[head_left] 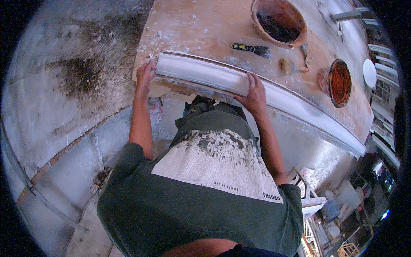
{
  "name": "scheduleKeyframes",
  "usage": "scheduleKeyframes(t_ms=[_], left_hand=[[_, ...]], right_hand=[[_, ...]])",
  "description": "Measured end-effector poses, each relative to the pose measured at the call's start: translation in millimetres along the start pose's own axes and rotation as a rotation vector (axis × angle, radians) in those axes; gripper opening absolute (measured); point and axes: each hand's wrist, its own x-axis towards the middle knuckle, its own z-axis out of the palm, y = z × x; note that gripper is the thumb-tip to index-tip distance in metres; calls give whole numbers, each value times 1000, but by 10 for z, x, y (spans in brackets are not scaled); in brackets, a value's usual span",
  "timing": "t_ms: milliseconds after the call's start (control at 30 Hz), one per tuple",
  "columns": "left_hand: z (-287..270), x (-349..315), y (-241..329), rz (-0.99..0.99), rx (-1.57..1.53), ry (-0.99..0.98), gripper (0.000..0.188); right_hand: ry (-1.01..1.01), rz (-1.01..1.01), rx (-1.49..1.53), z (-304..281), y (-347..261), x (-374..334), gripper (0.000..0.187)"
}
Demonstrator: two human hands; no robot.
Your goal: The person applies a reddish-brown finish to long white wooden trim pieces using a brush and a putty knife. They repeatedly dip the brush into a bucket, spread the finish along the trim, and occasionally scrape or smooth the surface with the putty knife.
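Observation:
A long white plaster moulding (205, 70) lies along the near edge of the workbench, running from the left corner to the far right. My right hand (254, 96) grips it partway along, fingers over the top and thumb at the near side. At its left end is my left hand (145, 76), fingers closed together, with a small whitish bit by the fingertips. What those fingers hold is hard to make out. Beyond the moulding lie a paintbrush (291, 67) with pale bristles and a flat dark tool (251, 49) with a black and yellow handle.
On the plaster-spattered workbench (192, 25) stand a large brown basin (280, 38) and a smaller orange-brown bucket (335, 83). To the left is a stained grey wall or floor surface (47, 107). Frames and clutter (342, 201) fill the lower right.

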Motion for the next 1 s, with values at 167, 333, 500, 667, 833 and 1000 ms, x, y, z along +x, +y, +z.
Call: scheduleKeyframes(t_ms=[167,333,500,667,833,1000], left_hand=[[103,32,-103,-19,-42,146,23],[330,-126,-144,78,-205,232,18],[470,-300,24,2,-477,212,19],[387,-128,-232,23,-581,291,23],[446,-107,-278,-8,-579,330,16],[470,-38,-286,9,-623,381,12]], right_hand=[[-18,-140,-19,181,-241,191,94],[30,-463,-54,656,-641,611,80],[-57,-632,-149,996,-1434,1114,76],[-26,-433,-146,1097,-1685,1192,58],[-61,-391,-196,1093,-1713,1239,71],[8,-400,-119,1100,-1744,1247,43]])
